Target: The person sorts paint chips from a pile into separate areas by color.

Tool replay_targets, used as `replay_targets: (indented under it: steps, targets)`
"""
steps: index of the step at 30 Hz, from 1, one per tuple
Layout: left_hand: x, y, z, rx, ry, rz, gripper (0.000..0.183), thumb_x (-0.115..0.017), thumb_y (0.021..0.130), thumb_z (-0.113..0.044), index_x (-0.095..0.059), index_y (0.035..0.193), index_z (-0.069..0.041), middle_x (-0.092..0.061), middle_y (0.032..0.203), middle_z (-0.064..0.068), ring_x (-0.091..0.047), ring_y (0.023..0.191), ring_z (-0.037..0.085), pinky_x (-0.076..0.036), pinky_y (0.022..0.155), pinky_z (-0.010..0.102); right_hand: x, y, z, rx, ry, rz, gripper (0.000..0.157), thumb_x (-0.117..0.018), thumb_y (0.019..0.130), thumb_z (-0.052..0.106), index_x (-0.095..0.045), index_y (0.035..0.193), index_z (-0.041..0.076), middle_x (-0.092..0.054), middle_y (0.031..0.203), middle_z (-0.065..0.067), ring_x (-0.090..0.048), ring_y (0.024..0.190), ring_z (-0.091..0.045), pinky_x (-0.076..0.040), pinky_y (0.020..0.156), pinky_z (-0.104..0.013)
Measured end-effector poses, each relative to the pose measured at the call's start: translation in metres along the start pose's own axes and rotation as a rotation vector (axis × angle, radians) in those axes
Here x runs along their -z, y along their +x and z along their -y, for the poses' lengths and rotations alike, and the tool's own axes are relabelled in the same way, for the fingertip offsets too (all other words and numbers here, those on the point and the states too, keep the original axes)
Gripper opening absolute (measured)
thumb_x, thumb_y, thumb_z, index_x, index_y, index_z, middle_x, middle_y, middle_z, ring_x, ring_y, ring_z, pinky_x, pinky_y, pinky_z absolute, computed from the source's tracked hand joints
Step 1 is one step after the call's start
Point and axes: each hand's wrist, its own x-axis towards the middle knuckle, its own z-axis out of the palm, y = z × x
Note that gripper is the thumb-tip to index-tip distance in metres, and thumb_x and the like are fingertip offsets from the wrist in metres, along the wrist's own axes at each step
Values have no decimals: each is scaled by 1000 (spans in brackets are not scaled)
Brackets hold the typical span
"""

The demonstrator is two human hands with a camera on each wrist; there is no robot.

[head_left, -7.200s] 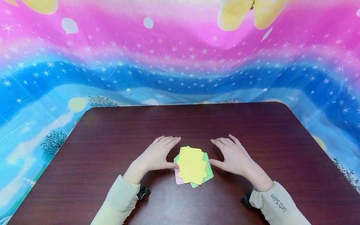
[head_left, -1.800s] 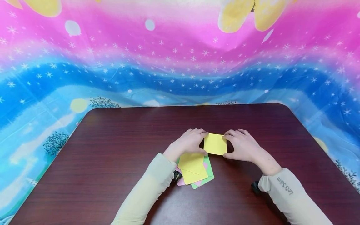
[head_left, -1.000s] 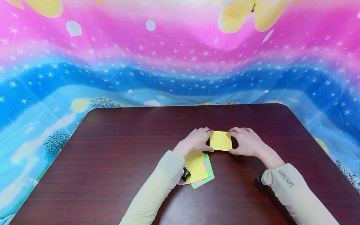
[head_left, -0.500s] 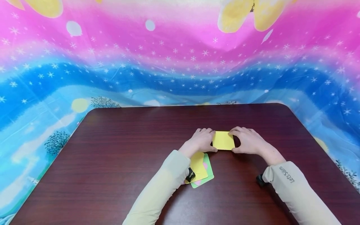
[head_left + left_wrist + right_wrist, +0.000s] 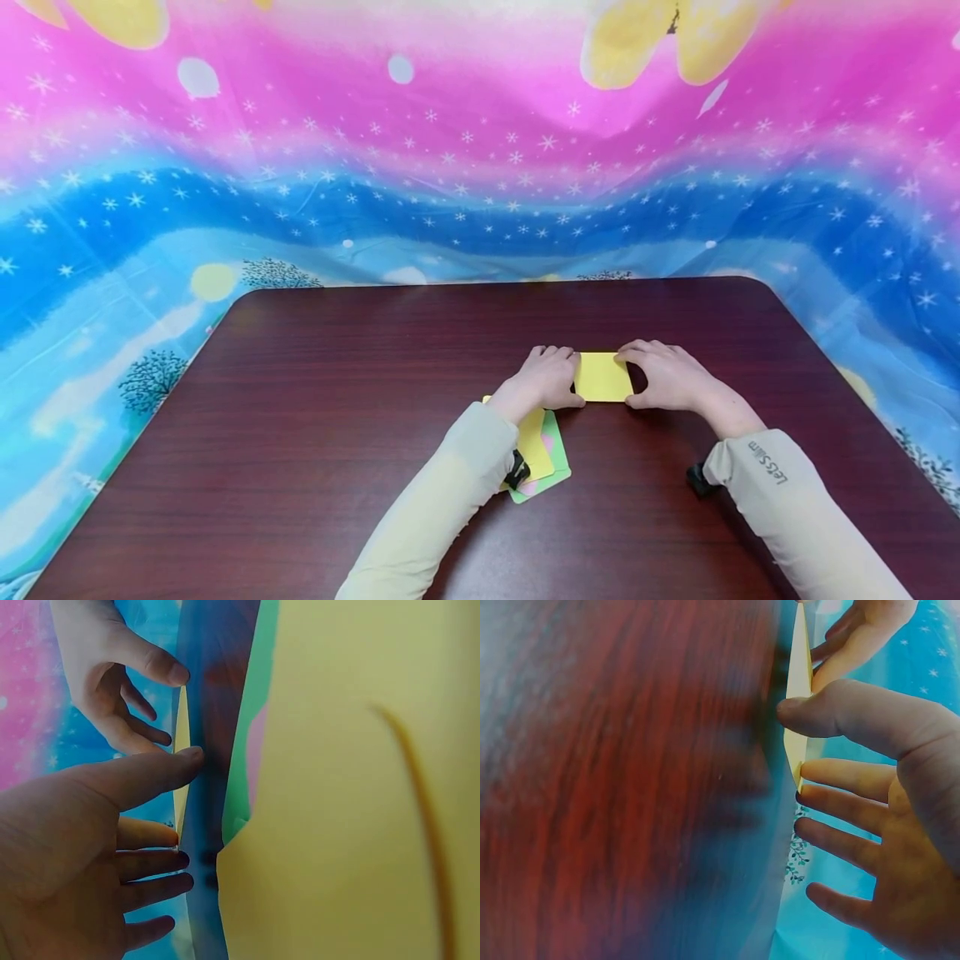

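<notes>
Both hands hold one yellow card [image 5: 603, 377] by its short ends, beyond and right of a card pile in the head view. My left hand [image 5: 547, 379] grips its left end between thumb and fingers. At the right end, my right hand [image 5: 667, 377] pinches it the same way. Seen almost edge-on in the right wrist view, the card [image 5: 799, 667] lies between thumb and index finger. The loose pile has yellow cards [image 5: 534, 450] on top, with a green card [image 5: 558, 462] and bits of pink showing underneath. The left wrist and sleeve partly hide it.
A dark reddish-brown wooden table [image 5: 360, 400] with rounded far corners bears everything. Behind it hangs a pink and blue patterned cloth [image 5: 480, 167]. Each sleeve has a black wrist camera strapped under it, the left camera [image 5: 517, 471] overlapping the pile in the head view.
Earlier, both hands were spread beside the pile, holding nothing. A yellow card has since come off the top and been carried away and rightward, still shifting slightly right over the last second.
</notes>
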Motion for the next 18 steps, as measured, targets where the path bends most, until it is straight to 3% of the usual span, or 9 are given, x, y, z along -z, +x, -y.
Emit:
replay_targets:
  steps: [8, 18]
  targets:
    - [-1, 3, 0, 14, -4, 2, 75, -56, 81, -56, -35, 140, -15, -37, 142, -1, -35, 129, 17, -27, 104, 34, 1, 1, -3, -12, 10, 22, 61, -74, 67, 31, -57, 120, 5, -50, 126, -14, -45, 114, -36, -33, 91, -59]
    - [-4, 2, -1, 1, -16, 16, 62, -54, 82, -55, -48, 131, -16, -38, 140, -1, -38, 126, 17, -30, 102, 34, -3, 1, -3, -26, 42, 51, 60, -73, 68, 28, -57, 120, 5, -49, 127, -16, -43, 114, -38, -31, 91, -60]
